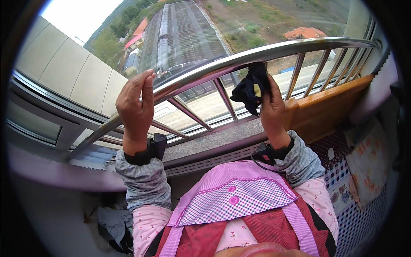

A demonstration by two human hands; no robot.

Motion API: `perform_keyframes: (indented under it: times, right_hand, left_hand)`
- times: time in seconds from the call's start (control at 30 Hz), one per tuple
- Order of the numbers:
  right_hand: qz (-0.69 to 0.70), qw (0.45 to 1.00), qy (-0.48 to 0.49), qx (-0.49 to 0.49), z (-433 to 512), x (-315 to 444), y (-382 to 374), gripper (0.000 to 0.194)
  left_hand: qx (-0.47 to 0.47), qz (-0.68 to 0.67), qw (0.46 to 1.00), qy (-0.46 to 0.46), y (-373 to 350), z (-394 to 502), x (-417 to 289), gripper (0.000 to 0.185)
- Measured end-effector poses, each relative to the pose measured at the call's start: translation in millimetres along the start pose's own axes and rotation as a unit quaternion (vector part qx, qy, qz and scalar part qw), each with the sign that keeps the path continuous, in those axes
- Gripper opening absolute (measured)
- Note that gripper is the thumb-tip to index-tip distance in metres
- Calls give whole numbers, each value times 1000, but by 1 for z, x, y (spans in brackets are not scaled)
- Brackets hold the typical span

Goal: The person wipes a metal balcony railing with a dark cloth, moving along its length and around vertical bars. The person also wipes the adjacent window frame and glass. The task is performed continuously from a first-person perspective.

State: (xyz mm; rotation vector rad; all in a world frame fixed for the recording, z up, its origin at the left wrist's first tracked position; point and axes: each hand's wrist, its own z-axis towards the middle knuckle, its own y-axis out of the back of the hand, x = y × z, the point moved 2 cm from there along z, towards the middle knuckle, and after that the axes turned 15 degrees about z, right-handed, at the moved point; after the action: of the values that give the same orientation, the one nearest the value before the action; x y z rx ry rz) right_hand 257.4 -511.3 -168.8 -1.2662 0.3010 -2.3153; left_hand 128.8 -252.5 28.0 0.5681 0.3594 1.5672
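Note:
My right hand (273, 106) grips a crumpled black cloth (252, 88) with a small yellow patch, just below the curved metal handrail (273, 51) at a window. My left hand (136, 99) is raised by the left part of the same rail, its fingers drawn together and pointing up. Nothing shows between those fingertips, though the palm side is partly hidden. Black straps with small dark devices are around both wrists.
Metal bars (224, 99) run from the rail down towards a speckled stone sill (218, 138). At the right stands a wooden board (324, 112) beside a checked cloth (346, 192). Light curtains hang at both sides. Fabric (114, 221) lies low at the left.

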Motion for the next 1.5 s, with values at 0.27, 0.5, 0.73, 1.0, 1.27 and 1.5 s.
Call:
perform_keyframes:
  times: [0.27,0.5,0.73,1.0,1.27,1.5]
  right_hand:
    - [-430,878,160,132,11,-76,-28,69]
    - [-359,902,229,65,42,-72,-47,81]
    - [-366,905,191,102,67,-74,-45,61]
    - [-359,898,246,66,32,-67,-34,47]
    - [-361,887,249,146,71,-60,-49,32]
    - [-299,938,171,-45,49,-70,-33,65]
  left_hand:
    - [69,18,996,47,-38,-4,43,16]
    - [112,-6,989,98,-35,-4,38,21]
    - [98,-8,989,113,-35,-1,31,20]
    - [109,-30,984,139,-33,1,25,21]
    - [124,4,984,125,-32,-2,30,25]
    - [124,-5,982,142,-34,-7,35,26]
